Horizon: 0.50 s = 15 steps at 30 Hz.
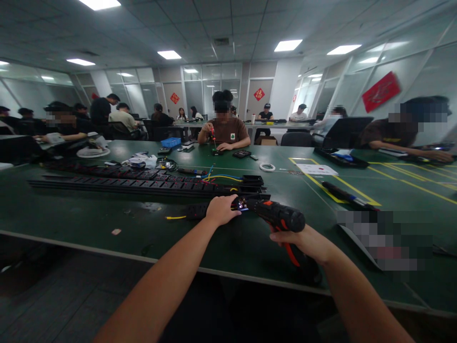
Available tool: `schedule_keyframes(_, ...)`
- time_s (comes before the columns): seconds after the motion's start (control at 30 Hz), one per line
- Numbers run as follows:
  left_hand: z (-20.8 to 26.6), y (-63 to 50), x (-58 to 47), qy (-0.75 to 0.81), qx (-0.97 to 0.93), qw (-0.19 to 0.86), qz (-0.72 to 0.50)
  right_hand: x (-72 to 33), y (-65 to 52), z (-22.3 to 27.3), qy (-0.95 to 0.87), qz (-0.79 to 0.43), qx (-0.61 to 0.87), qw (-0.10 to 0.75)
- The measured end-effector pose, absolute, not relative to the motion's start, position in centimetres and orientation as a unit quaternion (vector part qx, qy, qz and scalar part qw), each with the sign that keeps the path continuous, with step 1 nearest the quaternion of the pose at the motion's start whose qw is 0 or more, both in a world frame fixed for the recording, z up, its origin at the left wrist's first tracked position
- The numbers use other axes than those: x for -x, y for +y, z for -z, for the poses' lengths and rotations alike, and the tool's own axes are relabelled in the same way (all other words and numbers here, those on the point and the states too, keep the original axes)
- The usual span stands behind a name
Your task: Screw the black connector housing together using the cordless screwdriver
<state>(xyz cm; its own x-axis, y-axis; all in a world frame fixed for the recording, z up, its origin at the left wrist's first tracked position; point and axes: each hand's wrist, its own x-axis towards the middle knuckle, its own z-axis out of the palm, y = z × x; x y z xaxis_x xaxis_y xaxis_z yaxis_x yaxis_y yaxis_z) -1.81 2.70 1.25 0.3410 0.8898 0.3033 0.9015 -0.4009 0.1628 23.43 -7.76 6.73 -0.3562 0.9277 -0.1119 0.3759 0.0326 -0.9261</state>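
Observation:
My right hand is wrapped round the grip of a black and orange cordless drill, its nose pointing left. Light falls on a small part with wires right at the drill's nose; the bit's exact contact is hard to make out. My left hand is closed over the black socket strip piece beside that lit part, fingers partly hidden. From the piece's left end sticks out a short yellow wire. Just behind lie several long black power strips.
Blue and yellow wires, a tape roll and a blue basket lie farther back. On the right are a black and blue screwdriver-like tool, a paper sheet and a black tray. A co-worker sits opposite.

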Motion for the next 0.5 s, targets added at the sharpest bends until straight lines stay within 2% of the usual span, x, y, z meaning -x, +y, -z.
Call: schedule_keyframes(0.5,-0.88,3.01,1.89,-0.547,0.818,0.02,0.174,-23.91,-7.63,-6.29,-0.629,-0.502,0.51,0.304)
